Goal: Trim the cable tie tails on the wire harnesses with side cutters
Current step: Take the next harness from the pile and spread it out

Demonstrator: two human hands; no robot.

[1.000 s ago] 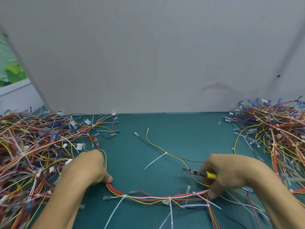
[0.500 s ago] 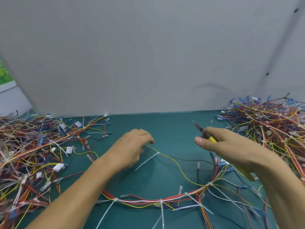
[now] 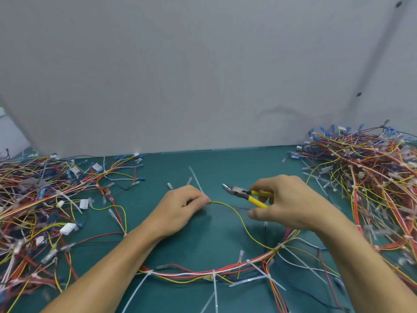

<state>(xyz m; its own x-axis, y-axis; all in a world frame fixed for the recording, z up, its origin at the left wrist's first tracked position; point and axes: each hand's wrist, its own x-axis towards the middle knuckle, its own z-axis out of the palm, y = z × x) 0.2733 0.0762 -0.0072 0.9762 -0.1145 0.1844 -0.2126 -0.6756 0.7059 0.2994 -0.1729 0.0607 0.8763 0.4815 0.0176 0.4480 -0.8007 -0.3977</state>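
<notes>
Sprawling nearest across the bench (image 3: 198, 245), the wire harness (image 3: 203, 273) looks limp and light, its cable tie tails (image 3: 214, 290) springy. Left hand (image 3: 180, 206) pinches the yellow wire (image 3: 239, 219) beside one tie (a sensible hold); right hand (image 3: 291, 206) grips the side cutters (image 3: 246, 194).

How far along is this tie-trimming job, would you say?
Early on this harness: no cut looks made, since its white tie tails all stick out long. In hand: the left hand pinches a yellow wire beside a long tail, and the right hand holds the side cutters close by, not yet on it. Left: every tail here. Whether the piles either side are trimmed, I cannot tell.
</notes>
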